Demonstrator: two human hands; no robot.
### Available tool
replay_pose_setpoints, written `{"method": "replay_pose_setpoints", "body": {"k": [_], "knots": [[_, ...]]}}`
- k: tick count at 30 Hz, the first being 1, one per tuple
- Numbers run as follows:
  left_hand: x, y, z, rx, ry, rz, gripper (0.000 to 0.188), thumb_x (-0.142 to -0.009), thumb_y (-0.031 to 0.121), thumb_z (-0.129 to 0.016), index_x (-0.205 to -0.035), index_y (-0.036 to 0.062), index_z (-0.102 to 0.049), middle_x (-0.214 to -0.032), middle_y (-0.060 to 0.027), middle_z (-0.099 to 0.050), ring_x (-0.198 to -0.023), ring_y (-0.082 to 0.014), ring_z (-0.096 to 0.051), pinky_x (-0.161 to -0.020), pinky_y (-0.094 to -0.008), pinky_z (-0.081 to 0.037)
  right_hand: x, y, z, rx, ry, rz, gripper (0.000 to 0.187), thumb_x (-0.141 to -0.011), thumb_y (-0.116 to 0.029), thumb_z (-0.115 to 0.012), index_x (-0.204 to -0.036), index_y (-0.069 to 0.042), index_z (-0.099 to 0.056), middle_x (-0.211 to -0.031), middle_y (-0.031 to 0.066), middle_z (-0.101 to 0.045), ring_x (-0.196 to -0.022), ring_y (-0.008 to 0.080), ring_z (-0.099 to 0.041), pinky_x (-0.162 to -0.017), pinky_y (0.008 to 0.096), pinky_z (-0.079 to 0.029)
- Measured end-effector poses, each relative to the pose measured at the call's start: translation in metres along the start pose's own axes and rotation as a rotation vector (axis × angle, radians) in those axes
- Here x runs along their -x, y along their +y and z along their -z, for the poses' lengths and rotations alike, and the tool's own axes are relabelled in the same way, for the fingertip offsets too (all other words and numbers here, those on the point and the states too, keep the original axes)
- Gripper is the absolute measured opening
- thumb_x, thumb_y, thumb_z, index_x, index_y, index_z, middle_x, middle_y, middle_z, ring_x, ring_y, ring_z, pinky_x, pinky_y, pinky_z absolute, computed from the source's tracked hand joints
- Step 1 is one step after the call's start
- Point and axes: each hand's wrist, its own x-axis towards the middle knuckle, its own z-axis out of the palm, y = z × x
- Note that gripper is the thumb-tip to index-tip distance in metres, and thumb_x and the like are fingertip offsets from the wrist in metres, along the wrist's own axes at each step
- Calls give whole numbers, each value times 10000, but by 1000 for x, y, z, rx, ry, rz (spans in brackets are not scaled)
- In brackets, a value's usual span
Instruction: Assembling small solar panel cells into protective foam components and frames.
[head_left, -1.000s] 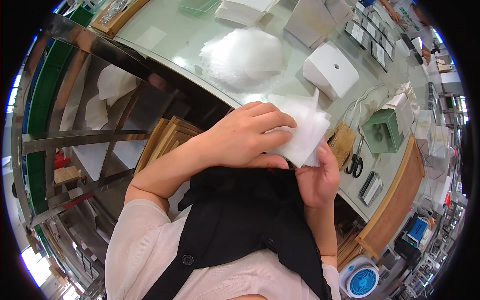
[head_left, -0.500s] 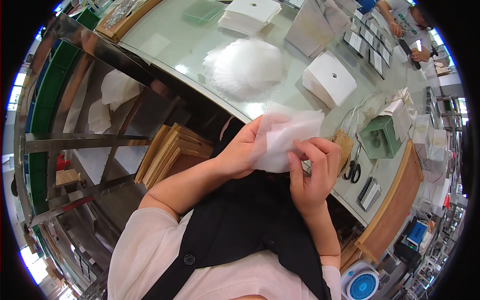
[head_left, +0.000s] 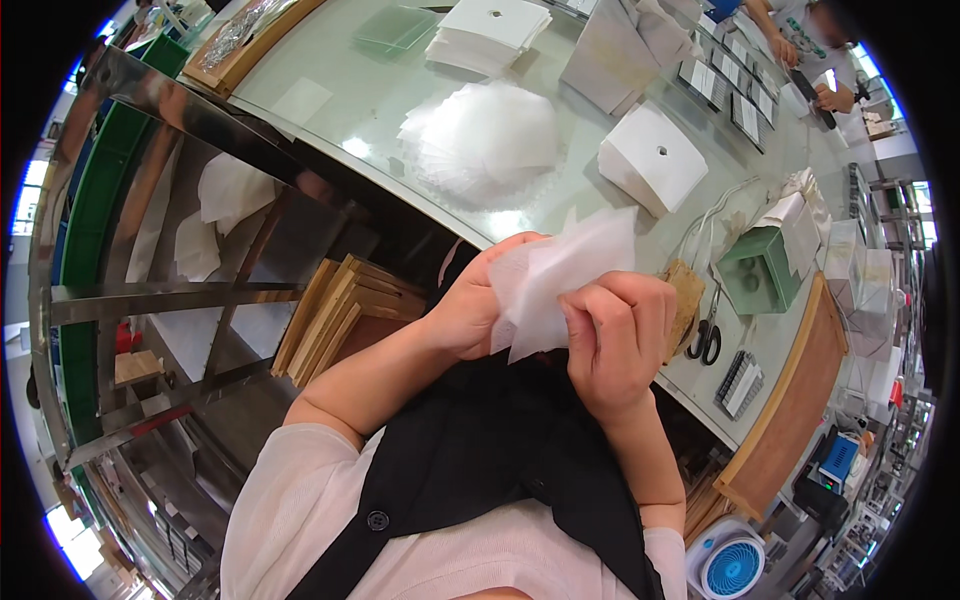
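Note:
Between my two hands are thin white translucent sheets [head_left: 560, 275], held off the table's near edge. My left hand [head_left: 475, 305] grips their left side, with its fingers mostly behind them. On the right side my right hand [head_left: 622, 335] pinches the sheets between thumb and curled fingers. Whether they are paper or thin cloth, I cannot tell. Beyond my hands, a fanned round pile of similar white sheets [head_left: 485, 135] lies on the table. A stack of white squares with a dark mark on top [head_left: 655, 160] sits to its right, and another such stack [head_left: 490, 32] is farther back.
Black-handled scissors [head_left: 706, 335], a green open box [head_left: 757, 275] and a small dark-edged pad [head_left: 738, 385] lie on the right of the glass-topped table [head_left: 330, 130]. Wooden frames [head_left: 335, 310] lean below left, beside a metal rack [head_left: 170, 300]. Another person's hand [head_left: 835, 97] is at the far right.
The sheets have turned in my hands, and a pointed corner now hangs at the bottom. My right hand has shifted slightly left and its fingers have closed more tightly on the sheets.

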Motion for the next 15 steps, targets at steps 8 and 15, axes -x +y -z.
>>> {"method": "replay_pose_setpoints", "body": {"k": [8,15], "knots": [[0,0,-1,102,91,49,455,-958,258,-525,-1342,47,-402,-1293,-112,-513,-1153,-239,-551,-952,-405,-491,3,-4,-3,96,93,-138,412,-743,-200,-784,-1045,-38,-555,-1045,126,-532,-918,270,-491,-789,357,-396],[-2,0,-7,162,155,31,530,-978,281,-478,-1420,29,-330,-1397,-139,-448,-1246,-271,-494,-1012,-431,-445,10,7,-12,-121,151,-427,822,-703,-381,-825,-1307,-31,-390,-1219,116,-484,-1081,234,-474,-869,348,-396]]}}
